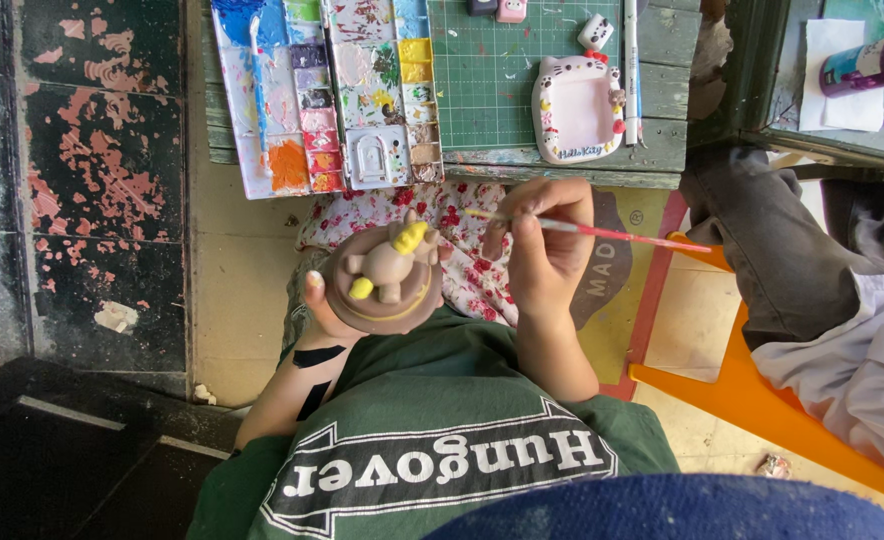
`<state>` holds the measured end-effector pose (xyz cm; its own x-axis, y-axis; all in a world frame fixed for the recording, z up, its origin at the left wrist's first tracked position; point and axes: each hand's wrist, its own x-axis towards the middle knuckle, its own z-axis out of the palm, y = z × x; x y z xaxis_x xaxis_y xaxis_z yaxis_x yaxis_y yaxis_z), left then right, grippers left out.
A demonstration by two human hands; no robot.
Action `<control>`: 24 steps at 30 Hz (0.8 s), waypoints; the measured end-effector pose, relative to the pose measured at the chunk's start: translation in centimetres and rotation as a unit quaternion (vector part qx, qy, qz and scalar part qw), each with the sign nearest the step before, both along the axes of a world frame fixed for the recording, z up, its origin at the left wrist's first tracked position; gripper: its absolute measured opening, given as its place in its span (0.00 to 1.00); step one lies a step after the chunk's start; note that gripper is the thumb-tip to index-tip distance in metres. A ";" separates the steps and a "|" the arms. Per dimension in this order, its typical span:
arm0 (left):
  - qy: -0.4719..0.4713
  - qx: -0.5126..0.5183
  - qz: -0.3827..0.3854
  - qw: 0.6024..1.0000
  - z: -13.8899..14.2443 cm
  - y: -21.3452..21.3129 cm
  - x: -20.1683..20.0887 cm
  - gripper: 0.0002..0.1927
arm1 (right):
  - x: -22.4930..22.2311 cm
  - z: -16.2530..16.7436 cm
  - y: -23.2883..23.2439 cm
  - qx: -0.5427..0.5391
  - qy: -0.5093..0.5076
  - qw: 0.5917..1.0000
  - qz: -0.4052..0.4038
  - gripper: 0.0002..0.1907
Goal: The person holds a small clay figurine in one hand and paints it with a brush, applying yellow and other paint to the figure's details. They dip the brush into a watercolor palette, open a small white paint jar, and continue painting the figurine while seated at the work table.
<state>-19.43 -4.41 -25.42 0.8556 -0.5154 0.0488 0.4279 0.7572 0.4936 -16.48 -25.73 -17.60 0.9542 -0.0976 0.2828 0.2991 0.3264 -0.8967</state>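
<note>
Here the left hand [324, 312] cups the brown clay figurine [386, 272] from below over the lap, tilting its yellow-dabbed top up, while the right hand [547, 245] pinches a thin paintbrush [602, 233] just beside it, the paint palette [324, 90] within reach on the table [662, 150].

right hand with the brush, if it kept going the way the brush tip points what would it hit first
The right hand aims the paintbrush tip leftward, so it would probably meet the yellow-eared clay figurine held by the left hand first, though depth is unclear.
</note>
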 end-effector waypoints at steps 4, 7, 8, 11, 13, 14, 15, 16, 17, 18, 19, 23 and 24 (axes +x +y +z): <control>-0.033 0.042 -0.009 0.999 0.2 2.1 0.8 0.65 | 4.7 -1.5 -1.0 -0.098 0.075 0.992 -0.003 0.05; -0.026 0.064 -0.007 0.998 0.2 4.8 1.2 0.64 | 9.2 -3.0 -0.8 -0.151 0.126 0.980 0.040 0.05; -0.024 0.074 0.018 0.997 0.2 5.6 1.2 0.63 | 10.4 -3.4 -0.4 -0.205 0.111 0.972 0.023 0.05; -0.029 0.095 0.084 0.992 -0.1 7.1 1.1 0.60 | 13.1 -4.1 0.7 -0.354 0.053 0.933 -0.046 0.06; -0.042 0.098 0.114 0.988 -0.1 7.9 0.9 0.58 | 14.2 -4.0 1.5 -0.439 -0.002 0.891 -0.115 0.08; -0.029 0.094 0.114 0.989 -0.1 8.3 1.0 0.58 | 14.7 -3.8 1.9 -0.456 0.013 0.880 -0.132 0.09; -0.015 0.090 0.114 0.989 0.0 8.6 1.0 0.59 | 15.2 -3.5 2.2 -0.471 0.028 0.869 -0.147 0.09; -0.001 0.085 0.112 0.990 0.1 8.8 1.0 0.59 | 15.6 -3.3 2.6 -0.487 0.045 0.857 -0.163 0.10; 0.007 0.092 0.116 0.989 0.2 8.9 1.1 0.59 | 16.0 -3.0 3.0 -0.478 0.027 0.862 -0.168 0.10; 0.014 0.098 0.121 0.988 0.4 8.9 1.3 0.59 | 16.3 -2.7 3.3 -0.469 0.010 0.867 -0.171 0.10; 0.022 0.104 0.126 0.986 0.6 8.9 1.4 0.58 | 16.6 -2.5 3.6 -0.459 -0.008 0.871 -0.175 0.11; -0.005 0.133 0.160 0.978 1.2 7.8 2.3 0.56 | 17.1 -1.8 4.2 -0.513 -0.035 0.840 -0.173 0.11; -0.020 0.133 0.157 0.978 1.3 7.6 2.4 0.57 | 17.0 -1.7 4.2 -0.511 -0.046 0.839 -0.180 0.11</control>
<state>-17.03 3.23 -24.17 0.9741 -0.2256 -0.0140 0.1699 0.6903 0.7033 0.56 -21.52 -19.28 0.8841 -0.0361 0.4659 0.2970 -0.7262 -0.6200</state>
